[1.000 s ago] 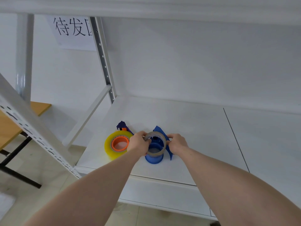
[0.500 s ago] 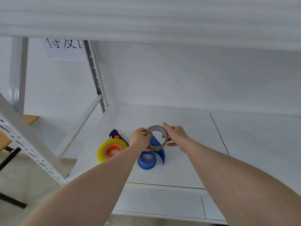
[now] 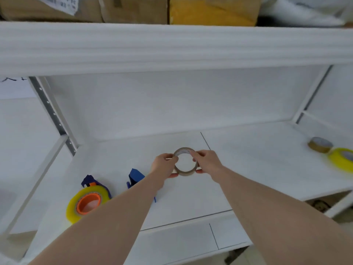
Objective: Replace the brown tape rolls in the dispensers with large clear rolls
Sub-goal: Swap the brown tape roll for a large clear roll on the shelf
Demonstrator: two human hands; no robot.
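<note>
A thin brown tape roll (image 3: 185, 171) hangs in the air above the white shelf (image 3: 248, 169), gripped on its left rim by my left hand (image 3: 164, 165) and on its right rim by my right hand (image 3: 205, 162). Below my left forearm lies a blue dispenser (image 3: 135, 177), mostly hidden. Further left lies a second dispenser (image 3: 88, 181) carrying a large clear yellowish roll (image 3: 87, 202) on an orange core. At the shelf's far right lie another brown roll (image 3: 320, 144) and a large clear yellowish roll (image 3: 342, 158).
The upper shelf beam (image 3: 172, 46) runs across overhead, with cardboard boxes (image 3: 133, 8) on top. A perforated upright post (image 3: 51, 111) stands at the left. A seam (image 3: 205, 140) divides the shelf panels.
Both hands lifted the brown roll up and to the right, clear of the blue dispenser. My view turned right and up, bringing the two rolls at the far right into sight.
</note>
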